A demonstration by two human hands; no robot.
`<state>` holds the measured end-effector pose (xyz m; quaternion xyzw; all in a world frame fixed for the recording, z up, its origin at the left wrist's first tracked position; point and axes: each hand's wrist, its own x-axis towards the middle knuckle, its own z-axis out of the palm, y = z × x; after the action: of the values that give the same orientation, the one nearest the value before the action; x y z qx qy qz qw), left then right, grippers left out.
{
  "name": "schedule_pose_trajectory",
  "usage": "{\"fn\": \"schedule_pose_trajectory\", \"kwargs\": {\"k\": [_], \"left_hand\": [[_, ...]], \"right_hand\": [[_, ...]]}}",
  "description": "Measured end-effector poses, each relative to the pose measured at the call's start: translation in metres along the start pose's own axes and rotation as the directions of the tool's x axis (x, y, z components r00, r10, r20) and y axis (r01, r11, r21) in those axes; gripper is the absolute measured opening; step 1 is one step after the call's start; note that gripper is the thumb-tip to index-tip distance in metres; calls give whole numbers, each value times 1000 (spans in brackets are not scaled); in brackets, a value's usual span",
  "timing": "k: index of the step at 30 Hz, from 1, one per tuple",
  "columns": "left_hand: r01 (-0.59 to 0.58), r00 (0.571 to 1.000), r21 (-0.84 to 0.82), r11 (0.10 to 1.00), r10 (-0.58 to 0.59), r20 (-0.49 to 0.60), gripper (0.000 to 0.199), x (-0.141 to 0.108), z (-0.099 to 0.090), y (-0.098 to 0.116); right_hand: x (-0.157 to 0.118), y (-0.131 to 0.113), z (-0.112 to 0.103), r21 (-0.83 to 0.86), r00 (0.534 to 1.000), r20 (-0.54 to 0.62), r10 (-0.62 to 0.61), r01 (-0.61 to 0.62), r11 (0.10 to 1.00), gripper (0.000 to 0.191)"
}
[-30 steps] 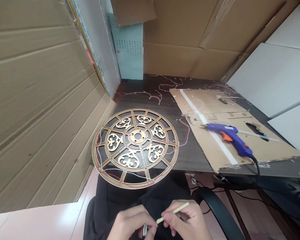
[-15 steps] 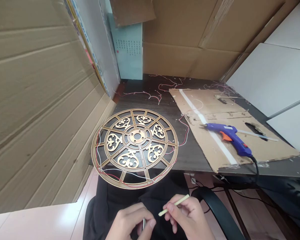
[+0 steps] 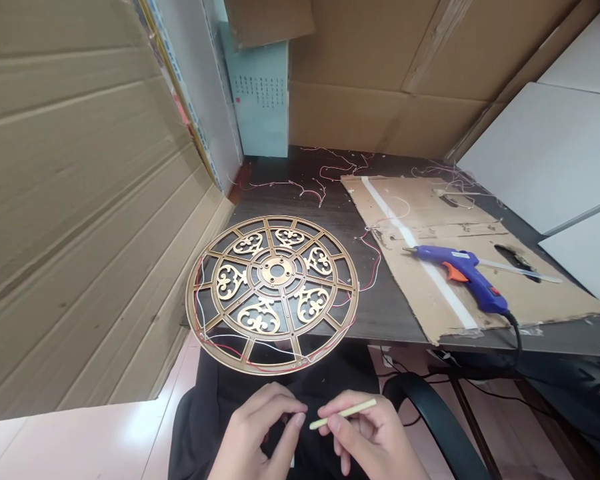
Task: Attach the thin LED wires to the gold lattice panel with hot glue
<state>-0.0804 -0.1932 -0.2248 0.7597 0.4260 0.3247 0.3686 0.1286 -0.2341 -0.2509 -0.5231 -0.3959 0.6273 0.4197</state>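
Observation:
My right hand [image 3: 367, 433] pinches a short pale yellow stick [image 3: 343, 414] between thumb and fingers, its left end pointing at my other hand. Close beside it, my left hand [image 3: 265, 433] is curled with thumb and fingertips nearly together. Whatever it may hold is too small to make out; a pale sliver shows below its thumb. Both hands are above my dark-clothed lap. In front of them lies a round gold openwork disc [image 3: 276, 271] with scroll patterns, overhanging the table's near edge. Red and white wires [image 3: 250, 343] run along its rim.
On the right, a blue glue gun [image 3: 463, 267] rests on a cardboard sheet [image 3: 410, 293], its cord dropping over the edge. Loose thin wires [image 3: 300, 190] are scattered across the dark table [image 3: 340, 207]. Cardboard panels [image 3: 105, 220] stand left and behind. A chair armrest [image 3: 435, 413] is at lower right.
My hands have come closer together, the stick's left end now near my left fingertips. My left fingers have shifted up, and the grey piece seen between them earlier no longer shows there.

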Motion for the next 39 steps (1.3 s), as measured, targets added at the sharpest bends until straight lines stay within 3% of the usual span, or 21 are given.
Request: {"fn": "schedule_pose_trajectory", "kwargs": {"k": [4,9,12,14,18,21,25,29,34,39], "left_hand": [[49,994,-43,998,-45,100,15,-4,1,3],[309,940,-169,936,-274,202,24,-5,4,8],[437,896,-243,866,-396,201,32,-3,4,12],[490,871,-269,829,-448,204,34,-3,3,12],[540,842,-303,786,-492,223,40,-6,4,9],[550,835,-341,762,-501,227,45,-8,6,7],[568,823,-363,739,-519,231,53,-8,8,7],[608,790,-426,670,-563,242,57,-5,11,7],[670,736,-438,599,-616,283,55,-3,15,8],[673,728,-475,567,-618,295,55,-2,12,10]], "right_hand": [[-2,-3,2,-28,999,-31,-8,7,1000,50],[-2,-4,2,-91,999,-30,-22,19,996,48],[0,-9,0,-260,988,3,-157,152,954,31],[2,-13,0,-395,937,54,-344,336,855,18],[2,-17,2,-498,776,171,-608,600,626,11],[1,-16,4,-567,709,213,-673,650,506,14],[-1,-14,6,-649,657,259,-708,661,376,14],[0,-13,6,-686,638,278,-718,655,316,17],[-1,-10,7,-683,661,295,-690,651,331,18],[-2,-8,7,-673,660,302,-688,659,336,17]]}}
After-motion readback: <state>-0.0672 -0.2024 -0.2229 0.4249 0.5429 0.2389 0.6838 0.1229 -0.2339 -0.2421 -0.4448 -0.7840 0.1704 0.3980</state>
